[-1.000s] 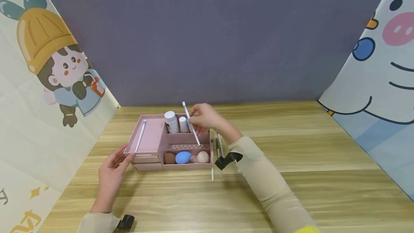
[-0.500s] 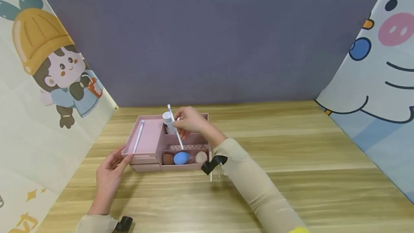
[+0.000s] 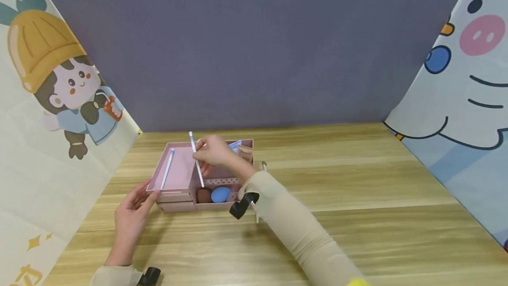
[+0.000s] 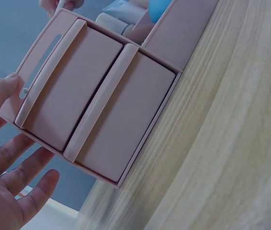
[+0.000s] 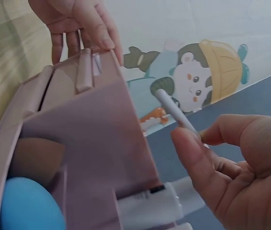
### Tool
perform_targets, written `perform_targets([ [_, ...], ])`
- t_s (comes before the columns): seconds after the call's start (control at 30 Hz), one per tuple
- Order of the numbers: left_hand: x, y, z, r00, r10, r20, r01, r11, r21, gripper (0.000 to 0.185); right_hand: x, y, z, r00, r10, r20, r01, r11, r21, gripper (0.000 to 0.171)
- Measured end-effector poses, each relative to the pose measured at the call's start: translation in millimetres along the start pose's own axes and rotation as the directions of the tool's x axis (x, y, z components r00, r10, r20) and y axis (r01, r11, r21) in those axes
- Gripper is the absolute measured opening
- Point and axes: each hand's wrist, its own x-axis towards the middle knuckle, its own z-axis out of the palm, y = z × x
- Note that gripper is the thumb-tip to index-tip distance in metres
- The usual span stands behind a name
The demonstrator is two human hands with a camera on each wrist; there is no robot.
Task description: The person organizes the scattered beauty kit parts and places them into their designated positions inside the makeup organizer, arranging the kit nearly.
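Observation:
A pink organiser box (image 3: 177, 197) stands on the wooden table. My right hand (image 3: 203, 153) hovers over its middle and pinches a thin white stick (image 3: 196, 162), held tilted, between thumb and fingers. My left hand (image 3: 144, 194) rests with straight fingers against the box's front left corner. In the left wrist view that left hand (image 4: 13, 143) lies beside the box's two drawers (image 4: 97, 105). The right wrist view shows the right hand (image 5: 193, 138) gripping the stick (image 5: 173, 111) above the box wall (image 5: 92, 124). A second white stick (image 3: 166, 169) lies in the left tray.
A blue sponge (image 3: 220, 194) and a brown sponge (image 3: 204, 196) sit in the front compartment. A white bottle (image 5: 150, 208) lies under my right hand. Thin sticks (image 3: 257, 218) on the table right of the box are mostly hidden by my sleeve. Cartoon panels close both sides.
My right hand has carried the white stick leftward across the box, from over the bottles toward the left tray. The left hand has stayed at the box's corner.

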Motion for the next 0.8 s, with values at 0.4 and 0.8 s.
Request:
perform_targets([
  [0.4, -2.2, -0.5, 0.4, 1.000, 0.028, -0.003, -0.028, 1.000, 0.001, 0.042, 17.2, 0.2, 27.9, 0.995, 0.081, -0.053, -0.068, 0.976, 0.206, 0.003],
  [0.8, 1.3, -3.2, 1.5, 1.000, 0.012, -0.011, -0.012, 1.000, 0.006, 0.042, 30.4, -5.5, 45.9, 0.991, 0.114, -0.066, -0.100, 0.978, 0.181, 0.003],
])
